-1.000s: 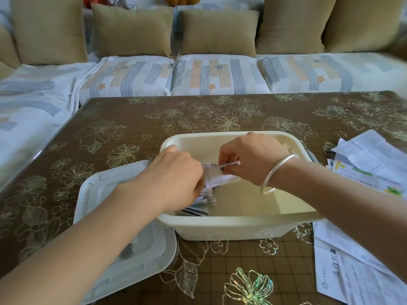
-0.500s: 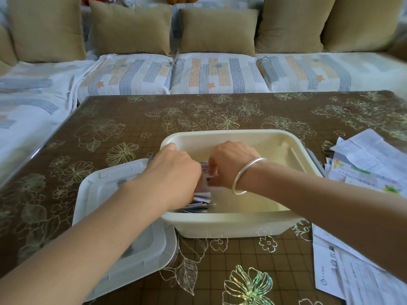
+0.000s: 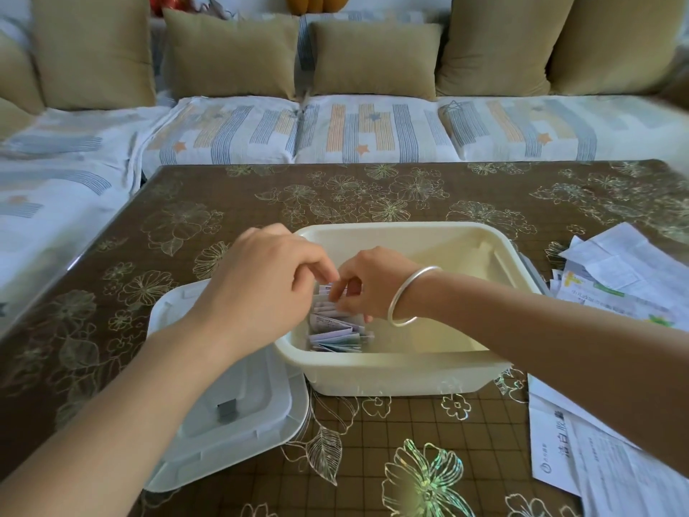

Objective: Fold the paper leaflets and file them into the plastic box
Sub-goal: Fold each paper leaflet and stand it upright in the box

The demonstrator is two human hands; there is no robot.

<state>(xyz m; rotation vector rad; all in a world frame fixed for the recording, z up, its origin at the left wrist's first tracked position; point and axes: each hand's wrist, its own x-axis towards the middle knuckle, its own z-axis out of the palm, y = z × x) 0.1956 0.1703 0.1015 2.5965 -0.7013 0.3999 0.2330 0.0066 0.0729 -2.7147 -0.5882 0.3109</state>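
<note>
Two hands file mid-frame in the cream rectangular plastic box [image 3: 410,233]. The right hand [image 3: 373,289] has its fingers pinching a folded white paper leaflet [image 3: 325,297]; the left hand [image 3: 261,292] hides its fingers' hold. Next, likely release and fetch from the flat printed sheets [image 3: 615,263] at right.

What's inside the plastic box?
Folded leaflets filed at the left end of the plastic box; rest is bare floor. Left hand and right hand cover the row's far part.
</note>
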